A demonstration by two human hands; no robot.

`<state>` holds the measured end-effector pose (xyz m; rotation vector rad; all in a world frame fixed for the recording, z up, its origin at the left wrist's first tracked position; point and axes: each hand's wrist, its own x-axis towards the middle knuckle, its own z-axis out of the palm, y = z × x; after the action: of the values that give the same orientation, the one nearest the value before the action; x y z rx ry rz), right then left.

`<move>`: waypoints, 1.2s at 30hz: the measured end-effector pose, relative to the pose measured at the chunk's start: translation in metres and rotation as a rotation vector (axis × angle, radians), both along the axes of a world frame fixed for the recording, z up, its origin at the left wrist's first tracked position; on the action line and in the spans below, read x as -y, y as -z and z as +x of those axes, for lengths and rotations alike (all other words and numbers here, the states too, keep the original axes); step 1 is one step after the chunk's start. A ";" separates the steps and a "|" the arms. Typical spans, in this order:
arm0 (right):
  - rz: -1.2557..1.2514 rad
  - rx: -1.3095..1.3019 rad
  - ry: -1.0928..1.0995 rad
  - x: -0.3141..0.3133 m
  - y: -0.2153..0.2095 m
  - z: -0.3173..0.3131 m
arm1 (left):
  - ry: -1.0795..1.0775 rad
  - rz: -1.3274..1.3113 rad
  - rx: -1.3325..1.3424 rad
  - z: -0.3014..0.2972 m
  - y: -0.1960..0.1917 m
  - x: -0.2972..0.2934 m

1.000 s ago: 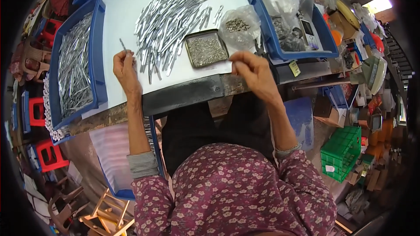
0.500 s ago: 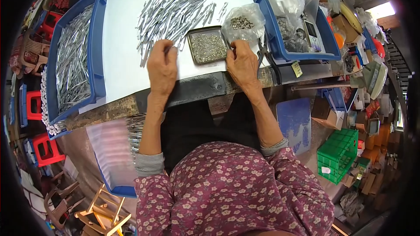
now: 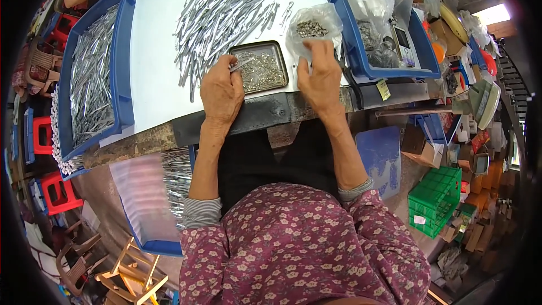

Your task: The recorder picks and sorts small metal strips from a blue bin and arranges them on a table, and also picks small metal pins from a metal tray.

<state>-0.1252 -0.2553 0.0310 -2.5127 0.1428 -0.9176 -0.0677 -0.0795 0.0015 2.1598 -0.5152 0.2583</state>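
Note:
My left hand [image 3: 222, 91] is closed at the left edge of a small dark-rimmed metal tray [image 3: 286, 62]. A thin silvery metal strip [image 3: 241, 64] pokes out from its fingertips over the tray. Tiny shiny metal parts [image 3: 261, 71] are spread inside the tray. My right hand [image 3: 322, 79] reaches up to a clear plastic bag [image 3: 334, 18], thumb and forefinger apart, with nothing visible between them. Small brassy metal pieces [image 3: 311, 29] lie in that bag. Beyond my left hand, a loose heap of long metal strips [image 3: 217, 17] covers part of the white table surface [image 3: 152, 68].
A blue bin [image 3: 125, 62] full of metal strips stands at the left. On the right, another blue bin [image 3: 398, 72] holds plastic bags and a device. Pliers [image 3: 351, 82] lie by my right hand. A green crate [image 3: 435, 202] sits on the floor.
The tray has shifted left and nearer to me. My right hand has left its edge and risen to the bag. My left hand has moved right, a strip now showing in its fingers.

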 end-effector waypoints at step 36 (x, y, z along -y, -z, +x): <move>-0.069 -0.299 -0.262 -0.029 -0.002 0.001 | 0.032 -0.030 0.036 0.000 0.000 -0.001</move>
<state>-0.1245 -0.2262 0.0326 -2.6383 -0.1246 -0.4483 -0.0679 -0.0789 0.0018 2.1193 -0.5622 0.2867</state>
